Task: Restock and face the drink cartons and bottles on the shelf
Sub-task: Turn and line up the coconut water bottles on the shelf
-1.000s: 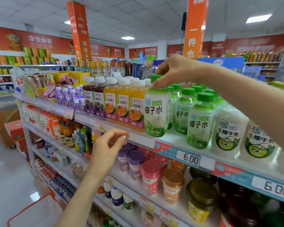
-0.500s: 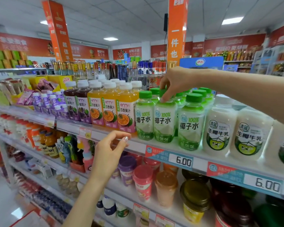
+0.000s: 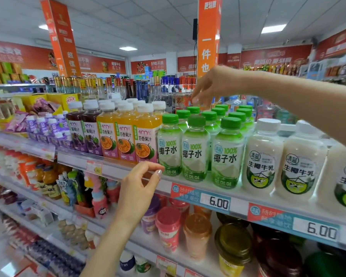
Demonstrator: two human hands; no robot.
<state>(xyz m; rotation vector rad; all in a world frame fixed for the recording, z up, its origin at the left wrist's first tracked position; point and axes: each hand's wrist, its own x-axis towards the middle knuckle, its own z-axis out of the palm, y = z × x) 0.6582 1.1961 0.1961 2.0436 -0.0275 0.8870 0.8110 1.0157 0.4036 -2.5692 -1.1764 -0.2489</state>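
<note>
Green-capped coconut water bottles (image 3: 195, 150) stand in rows at the front of the top shelf (image 3: 238, 198), labels facing out. My right hand (image 3: 212, 86) hovers above the back rows of green caps, fingers spread and pointing down, holding nothing. My left hand (image 3: 137, 188) is raised in front of the shelf edge below the orange passion-fruit juice bottles (image 3: 126, 136), fingers loosely curled and empty. White coconut milk bottles (image 3: 263, 156) stand to the right of the coconut water.
Purple grape juice bottles (image 3: 82, 130) and small purple pouches (image 3: 42, 124) fill the left of the shelf. Price tags reading 6.00 (image 3: 218, 202) line the edge. Cup drinks (image 3: 168, 228) and jars (image 3: 233, 248) sit on the shelf below.
My right hand set the coconut water bottle into the front row, let go of its cap and lifted up and back. The left hand stayed near the shelf edge.
</note>
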